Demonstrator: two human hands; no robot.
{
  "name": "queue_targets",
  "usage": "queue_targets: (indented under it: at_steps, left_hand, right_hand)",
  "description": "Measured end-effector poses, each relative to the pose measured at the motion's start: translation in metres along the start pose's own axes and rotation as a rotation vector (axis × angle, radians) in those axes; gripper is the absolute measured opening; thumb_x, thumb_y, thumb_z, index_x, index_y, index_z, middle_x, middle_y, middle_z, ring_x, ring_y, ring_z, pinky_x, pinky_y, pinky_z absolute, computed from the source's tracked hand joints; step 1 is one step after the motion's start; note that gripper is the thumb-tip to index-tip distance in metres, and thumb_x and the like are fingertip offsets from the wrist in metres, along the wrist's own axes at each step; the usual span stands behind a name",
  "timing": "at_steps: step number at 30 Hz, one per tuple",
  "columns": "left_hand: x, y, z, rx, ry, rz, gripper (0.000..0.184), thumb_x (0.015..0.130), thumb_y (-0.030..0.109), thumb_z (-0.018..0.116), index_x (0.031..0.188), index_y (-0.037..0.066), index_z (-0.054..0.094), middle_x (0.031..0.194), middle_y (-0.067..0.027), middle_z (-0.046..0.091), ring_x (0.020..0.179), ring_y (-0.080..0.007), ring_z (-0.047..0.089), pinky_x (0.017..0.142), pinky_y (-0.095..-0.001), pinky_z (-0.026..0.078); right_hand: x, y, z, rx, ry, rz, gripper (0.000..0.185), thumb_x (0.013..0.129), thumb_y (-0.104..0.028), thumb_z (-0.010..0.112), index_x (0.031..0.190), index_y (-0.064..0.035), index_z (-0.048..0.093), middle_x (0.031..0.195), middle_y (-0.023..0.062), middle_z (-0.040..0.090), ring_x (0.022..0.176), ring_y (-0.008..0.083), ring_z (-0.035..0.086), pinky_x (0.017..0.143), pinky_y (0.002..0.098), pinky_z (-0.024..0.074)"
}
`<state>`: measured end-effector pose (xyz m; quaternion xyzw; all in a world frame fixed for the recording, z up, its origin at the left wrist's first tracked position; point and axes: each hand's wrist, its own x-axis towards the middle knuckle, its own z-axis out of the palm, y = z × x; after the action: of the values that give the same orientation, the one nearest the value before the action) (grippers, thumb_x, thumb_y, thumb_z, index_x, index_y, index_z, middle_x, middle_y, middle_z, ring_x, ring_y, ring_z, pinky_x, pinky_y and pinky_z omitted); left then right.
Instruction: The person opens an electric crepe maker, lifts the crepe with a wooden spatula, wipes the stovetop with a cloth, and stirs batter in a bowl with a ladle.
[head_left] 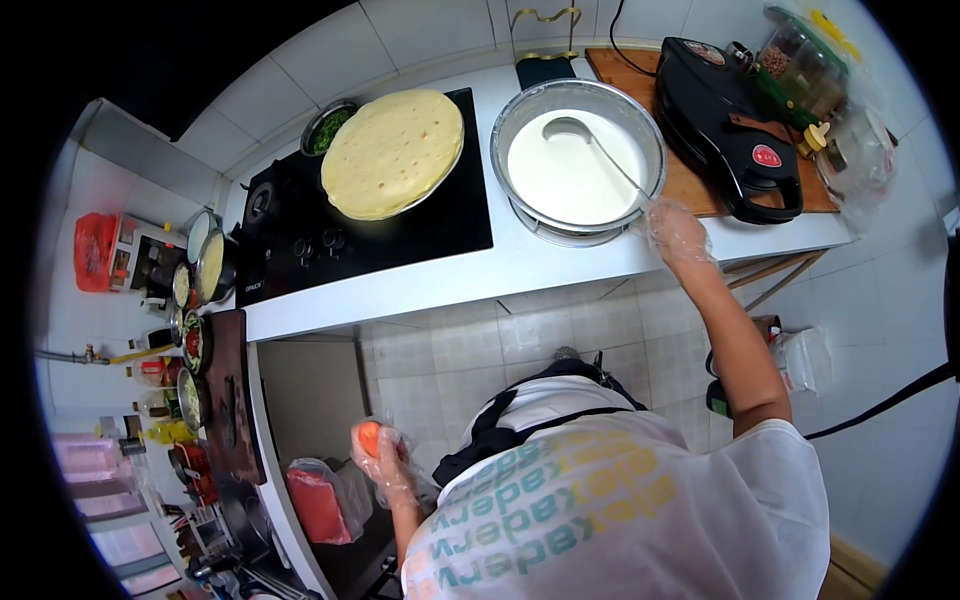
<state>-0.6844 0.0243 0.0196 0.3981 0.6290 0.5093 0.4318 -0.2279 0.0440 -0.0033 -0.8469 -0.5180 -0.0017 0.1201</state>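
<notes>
My right hand (680,232), in a clear plastic glove, is closed around the handle of a metal ladle (620,172). The ladle's bowl rests at the surface of white batter in a large metal pot (505,190). My left hand (385,462), also gloved in clear plastic, hangs low beside my body. Its fingers are wrapped round a small orange thing (369,437), whose kind I cannot make out. Left of the pot, a stack of round yellow flatbreads (392,152) lies over the black cooktop (455,225).
A black electric griddle (725,130) with its lid down sits on a wooden board (690,190) at right. Chopped greens fill a bowl (326,128) behind the flatbreads. More bowls line the left counter near a dark cutting board (232,350). A plastic container (325,500) stands below.
</notes>
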Motion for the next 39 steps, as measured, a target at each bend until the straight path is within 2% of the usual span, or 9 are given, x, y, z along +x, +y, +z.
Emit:
queue_targets:
  at_steps: [2,8,13,20,26,29,32,38,39]
  left_hand:
    - [-0.005,0.007,0.004,-0.031,0.027,-0.006,0.021,0.075,0.015,0.059,0.090,0.008,0.047,0.060,0.0025,0.043,0.044,-0.0044,0.038,0.038,-0.0159,0.030]
    - [-0.003,0.000,0.001,0.006,0.021,0.008,0.019,0.077,0.015,0.059,0.090,0.008,0.047,0.059,0.0026,0.042,0.043,-0.0037,0.036,0.037,-0.0159,0.028]
    - [0.002,0.001,0.009,0.066,-0.008,0.020,0.020,0.076,0.023,0.061,0.087,0.010,0.050,0.056,0.0042,0.043,0.042,-0.0044,0.038,0.037,-0.0172,0.027]
    - [0.007,-0.003,0.021,0.024,-0.070,-0.002,0.021,0.075,0.012,0.061,0.091,0.007,0.047,0.058,0.0010,0.044,0.041,-0.0063,0.038,0.036,-0.0180,0.029]
    - [0.010,-0.004,0.016,0.098,-0.033,-0.007,0.022,0.074,0.010,0.062,0.090,0.006,0.048,0.059,0.0002,0.046,0.043,-0.0070,0.041,0.038,-0.0191,0.032]
    - [0.009,-0.002,0.015,0.139,-0.008,0.041,0.020,0.074,0.010,0.062,0.088,0.006,0.049,0.060,0.0004,0.046,0.043,-0.0069,0.041,0.038,-0.0193,0.033]
    - [0.011,-0.006,0.006,0.137,-0.012,0.014,0.020,0.074,0.008,0.062,0.088,0.006,0.048,0.059,-0.0002,0.047,0.041,-0.0074,0.041,0.036,-0.0195,0.032]
    - [0.015,-0.024,-0.005,0.128,0.023,-0.006,0.021,0.073,0.008,0.063,0.088,0.006,0.049,0.063,-0.0009,0.049,0.043,-0.0078,0.043,0.037,-0.0190,0.034]
    - [0.015,-0.024,-0.005,0.120,0.014,-0.014,0.021,0.073,0.008,0.063,0.088,0.006,0.049,0.063,-0.0009,0.050,0.044,-0.0078,0.044,0.037,-0.0189,0.034]
  right_hand:
    - [0.005,-0.019,-0.004,0.010,-0.121,0.137,0.035,0.089,-0.029,0.037,0.087,-0.0011,0.058,0.088,0.0207,0.059,0.082,0.0350,0.058,0.071,0.0440,0.0456]
    - [-0.019,-0.028,-0.020,-0.021,-0.271,0.146,0.042,0.090,-0.034,0.033,0.085,-0.0023,0.060,0.084,0.0208,0.060,0.082,0.0361,0.058,0.072,0.0453,0.0448]
    - [-0.049,-0.006,-0.037,-0.121,-0.266,0.183,0.042,0.089,-0.037,0.034,0.083,-0.0052,0.061,0.080,0.0173,0.062,0.078,0.0338,0.059,0.068,0.0436,0.0460]
    - [-0.063,0.032,-0.049,-0.218,-0.038,0.210,0.036,0.086,-0.036,0.042,0.079,-0.0064,0.061,0.075,0.0136,0.061,0.074,0.0305,0.059,0.063,0.0409,0.0464]
    - [-0.040,0.028,-0.040,-0.080,0.088,0.218,0.029,0.084,-0.033,0.047,0.083,-0.0065,0.059,0.082,0.0130,0.060,0.079,0.0292,0.058,0.067,0.0401,0.0456]
    - [-0.023,0.025,-0.023,-0.052,-0.010,0.220,0.029,0.084,-0.033,0.047,0.091,-0.0070,0.058,0.085,0.0146,0.059,0.084,0.0299,0.056,0.071,0.0406,0.0447]
    - [-0.015,0.046,0.019,0.018,0.179,0.098,0.029,0.084,-0.031,0.048,0.099,-0.0078,0.056,0.090,0.0164,0.058,0.087,0.0313,0.054,0.074,0.0416,0.0436]
    - [-0.020,0.056,0.027,0.028,0.122,0.008,0.038,0.084,-0.028,0.050,0.117,-0.0095,0.048,0.101,0.0181,0.054,0.094,0.0320,0.052,0.082,0.0407,0.0411]
    - [-0.023,0.057,0.026,0.054,0.222,-0.016,0.039,0.084,-0.027,0.050,0.118,-0.0092,0.048,0.101,0.0185,0.054,0.095,0.0318,0.051,0.084,0.0401,0.0403]
